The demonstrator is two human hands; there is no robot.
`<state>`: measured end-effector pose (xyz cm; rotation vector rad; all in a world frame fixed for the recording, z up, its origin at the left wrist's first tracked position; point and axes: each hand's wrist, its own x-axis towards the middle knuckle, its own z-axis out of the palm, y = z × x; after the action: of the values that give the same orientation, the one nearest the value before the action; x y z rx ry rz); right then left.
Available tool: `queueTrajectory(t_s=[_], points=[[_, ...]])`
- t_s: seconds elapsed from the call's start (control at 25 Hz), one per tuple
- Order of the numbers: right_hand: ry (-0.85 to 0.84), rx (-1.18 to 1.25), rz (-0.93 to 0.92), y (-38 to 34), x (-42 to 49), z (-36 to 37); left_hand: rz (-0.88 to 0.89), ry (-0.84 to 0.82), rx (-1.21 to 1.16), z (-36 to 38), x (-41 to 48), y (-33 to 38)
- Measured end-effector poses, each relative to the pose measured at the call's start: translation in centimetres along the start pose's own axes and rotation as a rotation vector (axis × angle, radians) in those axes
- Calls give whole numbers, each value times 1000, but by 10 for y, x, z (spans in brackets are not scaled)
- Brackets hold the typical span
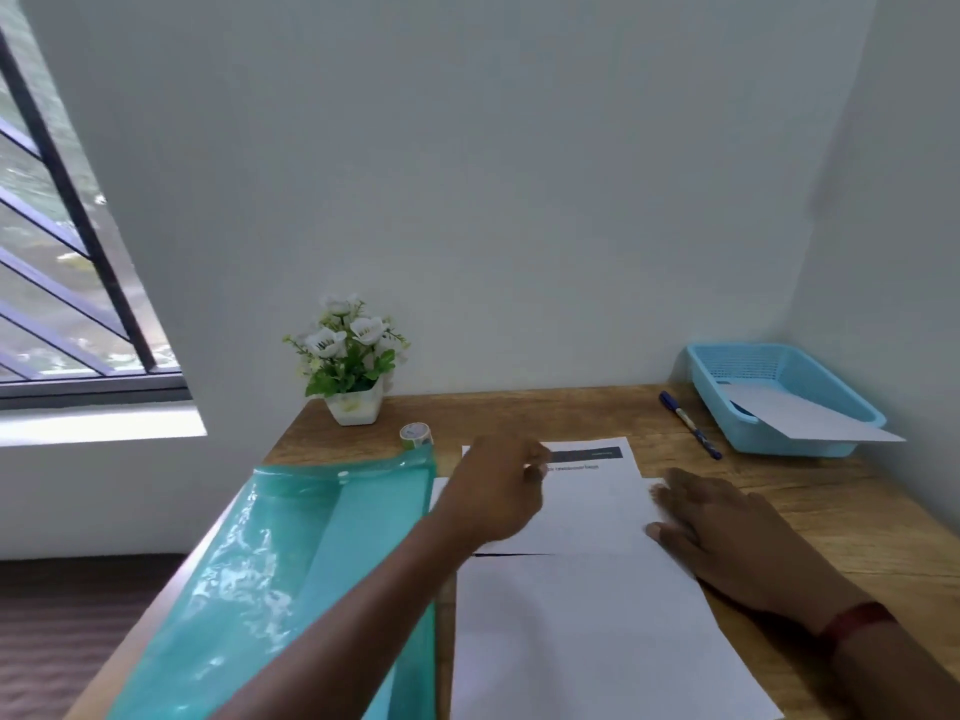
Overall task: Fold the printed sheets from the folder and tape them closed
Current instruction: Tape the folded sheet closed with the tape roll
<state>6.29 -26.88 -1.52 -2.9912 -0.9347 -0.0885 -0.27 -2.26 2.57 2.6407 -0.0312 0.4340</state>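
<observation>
The printed sheet [592, 631] lies flat on the table [831, 491], in the middle, and runs from the near edge toward the far edge. A dark header bar [587, 453] with a line of text below it marks the far end of the sheet. A short dark line [511, 554] crosses the left part of the sheet; whether this is a fold or the edge of a second sheet cannot be told.

Left hand [498, 491]: positioned over the far left part of the sheet, just beside the header bar, fingers curled. The hand is blurred, so whether it grasps the paper cannot be told.

Right hand [727, 532]: laid flat on the right edge of the sheet, fingers extended and released, pressing the paper down. A red band [857, 623] sits on this wrist.

A green folder [311, 553] lies along the left edge of the table, touching the sheet's left side. A tape roll [416, 434] stands just behind the folder's far end. A potted flower [353, 402] stands at the far left corner. A pen [690, 424] lies near the far edge. A blue basket [779, 376] occupies the far right corner; a white paper [810, 415] lies in it and overhangs its near rim.
</observation>
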Motion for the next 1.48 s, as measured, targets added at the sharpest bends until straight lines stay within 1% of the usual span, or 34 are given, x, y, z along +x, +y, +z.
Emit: queueTrajectory(t_s=[0.04,0.12,0.2,0.28,0.32,0.36,0.48,0.6,0.68,0.76,0.84,0.88,0.92,0.96,1.04,1.08,1.12,1.16,1.2,1.28,1.32,1.36,1.4,1.44,1.48], points=[[15,16,9,1,0,-2,-55,19,80,-10,-7,-15],[98,32,-10,-1,-1,-3,-264,69,166,-26,-24,-44],[187,62,-49,-8,-1,-4,-476,77,137,-34,-36,-60],[206,99,-101,-19,2,-5,-585,20,101,-36,-40,-66],[184,102,-121,-26,6,-5,-613,4,48,-36,-40,-67],[148,107,-129,-33,11,-4,-645,3,-56,-35,-39,-68],[-26,118,-128,-48,21,3,-751,23,-426,-30,-37,-67],[-57,73,-144,-53,23,10,-783,33,-541,-25,-37,-73],[-40,104,-139,-53,22,13,-764,-19,-652,-25,-34,-77],[-33,173,-140,-53,20,16,-745,-80,-900,-25,-33,-73],[3,232,-141,-54,17,13,-745,-64,-1154,-27,-31,-67],[40,243,-151,-55,15,8,-730,-38,-1233,-30,-31,-64],[109,244,-168,-56,12,1,-704,-12,-1281,-35,-31,-61],[222,244,-184,-57,8,-8,-670,10,-1308,-41,-30,-58],[494,316,-216,-63,-6,-31,-609,42,-1321,-55,-32,-47],[595,406,-212,-70,-16,-43,-584,51,-1317,-61,-34,-40],[627,539,-174,-81,-27,-55,-563,58,-1311,-65,-37,-32],[598,724,-95,-95,-38,-66,-547,64,-1310,-67,-40,-23],[500,970,48,-111,-48,-75,-532,71,-1317,-68,-44,-14],[184,1498,399,-134,-61,-83,-504,99,-1344,-67,-52,2],[33,1693,531,-142,-65,-84,-487,118,-1350,-66,-57,10],[-84,1846,609,-147,-66,-82,-472,139,-1347,-65,-61,17],[-154,1989,662,-150,-67,-81,-454,156,-1340,-63,-66,22],[-177,2129,681,-153,-67,-78,-432,164,-1335,-60,-71,27],[-160,2258,691,-154,-67,-76,-412,168,-1335,-58,-77,31]])
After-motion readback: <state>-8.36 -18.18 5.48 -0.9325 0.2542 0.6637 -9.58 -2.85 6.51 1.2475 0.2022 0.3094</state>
